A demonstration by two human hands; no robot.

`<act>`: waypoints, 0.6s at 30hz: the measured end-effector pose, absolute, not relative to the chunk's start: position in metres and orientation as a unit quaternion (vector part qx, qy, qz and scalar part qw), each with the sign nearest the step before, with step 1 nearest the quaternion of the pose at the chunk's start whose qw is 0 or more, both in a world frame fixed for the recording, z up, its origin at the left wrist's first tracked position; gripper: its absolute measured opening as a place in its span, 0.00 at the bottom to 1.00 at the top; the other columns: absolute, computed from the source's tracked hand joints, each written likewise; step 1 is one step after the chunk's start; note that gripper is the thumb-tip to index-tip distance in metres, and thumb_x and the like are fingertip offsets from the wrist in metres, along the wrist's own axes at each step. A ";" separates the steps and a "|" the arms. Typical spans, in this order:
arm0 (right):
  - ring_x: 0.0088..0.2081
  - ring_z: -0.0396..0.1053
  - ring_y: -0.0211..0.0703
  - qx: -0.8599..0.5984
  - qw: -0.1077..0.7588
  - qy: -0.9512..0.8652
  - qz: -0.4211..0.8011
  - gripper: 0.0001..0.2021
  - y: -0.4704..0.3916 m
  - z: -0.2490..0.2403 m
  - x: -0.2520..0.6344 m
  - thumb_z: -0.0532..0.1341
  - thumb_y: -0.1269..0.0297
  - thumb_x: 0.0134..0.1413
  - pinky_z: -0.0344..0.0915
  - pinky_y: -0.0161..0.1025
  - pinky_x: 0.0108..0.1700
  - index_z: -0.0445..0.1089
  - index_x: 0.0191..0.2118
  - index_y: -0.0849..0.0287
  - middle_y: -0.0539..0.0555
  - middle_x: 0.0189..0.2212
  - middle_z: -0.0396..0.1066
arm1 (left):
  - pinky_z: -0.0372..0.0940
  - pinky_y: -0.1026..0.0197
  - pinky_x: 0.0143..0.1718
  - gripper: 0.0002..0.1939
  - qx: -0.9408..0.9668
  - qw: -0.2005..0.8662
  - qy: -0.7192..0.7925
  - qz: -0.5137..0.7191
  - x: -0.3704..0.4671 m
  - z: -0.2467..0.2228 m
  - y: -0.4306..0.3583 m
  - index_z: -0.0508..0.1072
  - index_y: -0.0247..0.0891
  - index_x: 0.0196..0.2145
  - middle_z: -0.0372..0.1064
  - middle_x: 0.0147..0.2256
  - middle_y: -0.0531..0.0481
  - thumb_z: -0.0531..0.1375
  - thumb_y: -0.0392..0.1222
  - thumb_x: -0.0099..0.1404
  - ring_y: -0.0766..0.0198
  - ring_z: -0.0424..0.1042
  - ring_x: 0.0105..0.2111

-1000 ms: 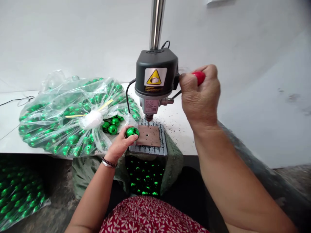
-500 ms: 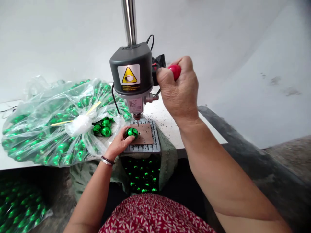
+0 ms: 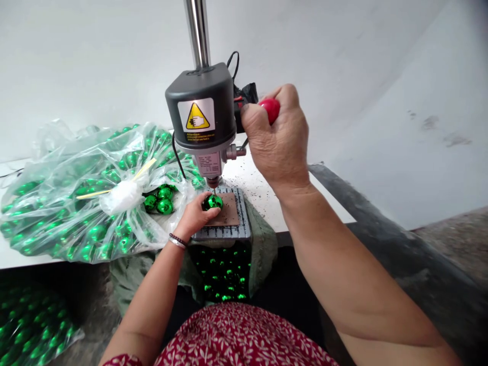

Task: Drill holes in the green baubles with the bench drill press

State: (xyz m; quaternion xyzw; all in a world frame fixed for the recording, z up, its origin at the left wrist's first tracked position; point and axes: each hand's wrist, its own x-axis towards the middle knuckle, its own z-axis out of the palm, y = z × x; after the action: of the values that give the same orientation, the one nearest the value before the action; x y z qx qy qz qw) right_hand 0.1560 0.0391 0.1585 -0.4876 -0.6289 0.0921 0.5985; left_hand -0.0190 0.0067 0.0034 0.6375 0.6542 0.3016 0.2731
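My left hand (image 3: 195, 213) pinches a shiny green ball (image 3: 214, 202) between thumb and fingers. The ball sits on a brown board (image 3: 232, 212) that lies on the ridged metal base (image 3: 244, 231) of a small drill press (image 3: 202, 109). Right above the ball is the thin drill bit (image 3: 214, 191), its tip at or very near the ball's top; I cannot tell if it has gone in. My right hand (image 3: 280, 134) is wrapped around the red knob (image 3: 270, 109) of the press's lever, to the right of the motor housing.
On the left of the white table (image 3: 331, 203) lies a tied clear plastic bag (image 3: 125, 195) full of green balls. Several loose balls (image 3: 165, 206) rest beside it. More balls (image 3: 224, 274) show below the base, between green cloth, and in another bag (image 3: 34, 320) at lower left. Dark shavings dot the tabletop.
My left hand has slid the green ball to the right across the board, under the drill bit. My right hand stays on the red knob. The view has shifted slightly.
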 end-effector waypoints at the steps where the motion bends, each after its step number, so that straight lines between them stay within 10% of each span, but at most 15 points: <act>1: 0.28 0.60 0.27 -0.488 0.601 -0.625 0.101 0.12 0.038 0.160 0.156 0.58 0.59 0.58 0.62 0.27 0.32 0.54 0.32 0.58 0.45 0.25 0.56 | 0.66 0.55 0.49 0.29 0.640 0.269 0.656 0.296 -0.017 0.004 0.008 0.71 0.37 0.53 0.75 0.44 0.47 0.65 0.45 0.54 0.57 0.73 0.42; 18: 0.24 0.51 0.26 -0.469 0.618 -0.630 0.028 0.10 0.017 0.139 0.162 0.57 0.60 0.55 0.58 0.30 0.29 0.56 0.30 0.58 0.44 0.23 0.57 | 0.66 0.56 0.52 0.34 0.628 0.334 0.626 0.319 -0.010 -0.002 0.008 0.70 0.35 0.56 0.75 0.46 0.48 0.67 0.43 0.51 0.56 0.73 0.46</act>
State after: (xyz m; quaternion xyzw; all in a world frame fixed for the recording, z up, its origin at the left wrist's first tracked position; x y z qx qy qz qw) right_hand 0.1616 0.0174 0.1394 -0.4687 -0.6305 0.0283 0.6181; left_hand -0.0105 0.0084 -0.0022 0.6283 0.6259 0.3192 0.3341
